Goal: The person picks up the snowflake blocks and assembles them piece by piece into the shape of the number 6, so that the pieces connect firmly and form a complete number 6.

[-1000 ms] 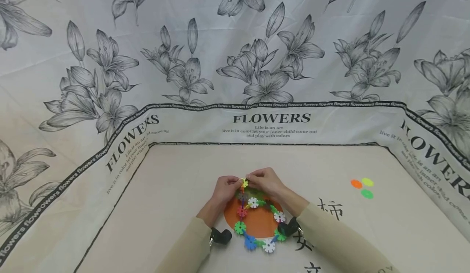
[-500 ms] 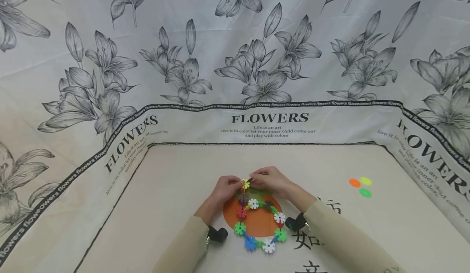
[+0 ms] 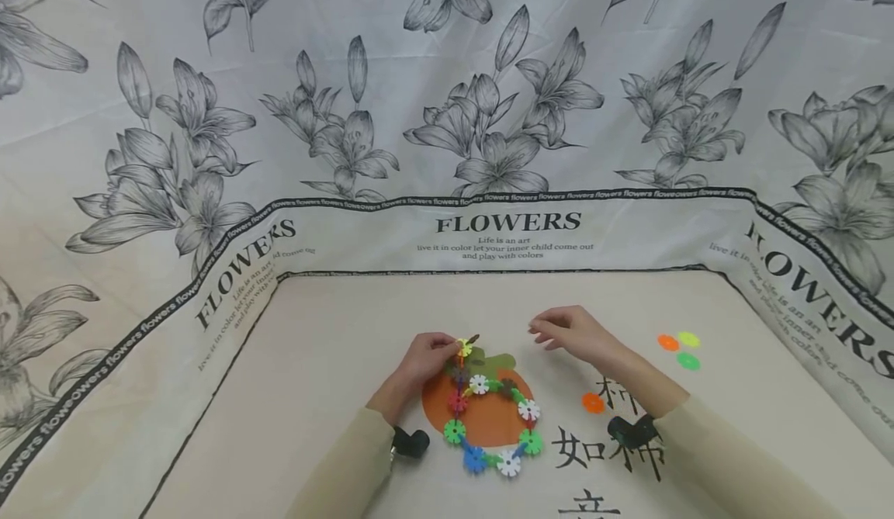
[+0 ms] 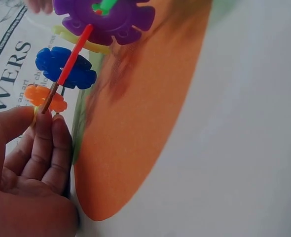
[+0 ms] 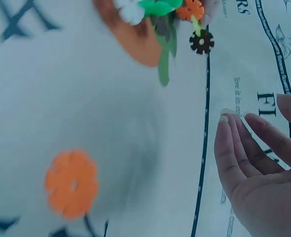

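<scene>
A chain of colourful plastic snowflake discs [image 3: 509, 465], joined by short coloured pieces, hangs in a loop in the head view. My left hand [image 3: 427, 360] pinches the chain's upper end by a small disc between thumb and fingers. In the left wrist view a purple disc [image 4: 103, 19], a blue disc [image 4: 66, 68] and an orange disc [image 4: 46, 98] run down to those fingertips. Beyond them a dark disc [image 5: 201, 42] juts out at the tip, seen in the right wrist view. My right hand [image 3: 576, 333] holds nothing, its fingers loosely bent, off to the right of the chain.
Behind the chain is a printed orange fruit [image 3: 489, 418] with green leaves on the pale cloth. A loose orange disc [image 3: 593, 403] lies by the black characters [image 3: 580, 448]. Further right lie three more discs [image 3: 668, 342]. A flower-printed curtain [image 3: 510, 232] encloses the back and sides.
My right hand has let go of the chain's end and moved right, leaving a dark piece jutting there. The left hand keeps its pinch. The loose orange disc has come into view.
</scene>
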### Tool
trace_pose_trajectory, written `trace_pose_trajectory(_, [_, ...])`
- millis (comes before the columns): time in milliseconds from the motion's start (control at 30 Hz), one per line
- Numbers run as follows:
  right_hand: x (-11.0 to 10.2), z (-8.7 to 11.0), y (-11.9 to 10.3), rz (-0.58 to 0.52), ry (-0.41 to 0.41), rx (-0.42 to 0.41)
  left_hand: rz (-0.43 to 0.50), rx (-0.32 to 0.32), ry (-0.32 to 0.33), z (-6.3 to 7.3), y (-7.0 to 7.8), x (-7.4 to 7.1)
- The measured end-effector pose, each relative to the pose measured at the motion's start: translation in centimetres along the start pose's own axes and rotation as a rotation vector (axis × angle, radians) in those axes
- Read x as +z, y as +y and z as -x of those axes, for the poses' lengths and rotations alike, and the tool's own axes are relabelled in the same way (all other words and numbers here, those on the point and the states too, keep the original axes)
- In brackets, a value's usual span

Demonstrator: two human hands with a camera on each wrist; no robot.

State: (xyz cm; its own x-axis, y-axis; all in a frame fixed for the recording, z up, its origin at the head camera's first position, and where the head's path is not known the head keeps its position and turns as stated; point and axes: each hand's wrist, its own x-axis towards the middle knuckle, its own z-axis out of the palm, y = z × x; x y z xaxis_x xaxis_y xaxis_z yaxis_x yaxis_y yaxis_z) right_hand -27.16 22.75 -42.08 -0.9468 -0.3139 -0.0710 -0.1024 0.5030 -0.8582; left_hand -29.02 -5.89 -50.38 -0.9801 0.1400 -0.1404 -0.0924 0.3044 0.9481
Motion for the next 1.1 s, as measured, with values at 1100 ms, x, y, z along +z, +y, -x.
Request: trace_pose_trajectory(1100, [-3.1,5.6,7.1,0.262,-0.168,-0.08,0.006,-0.004,0.006,-0.1,-0.1,0.0])
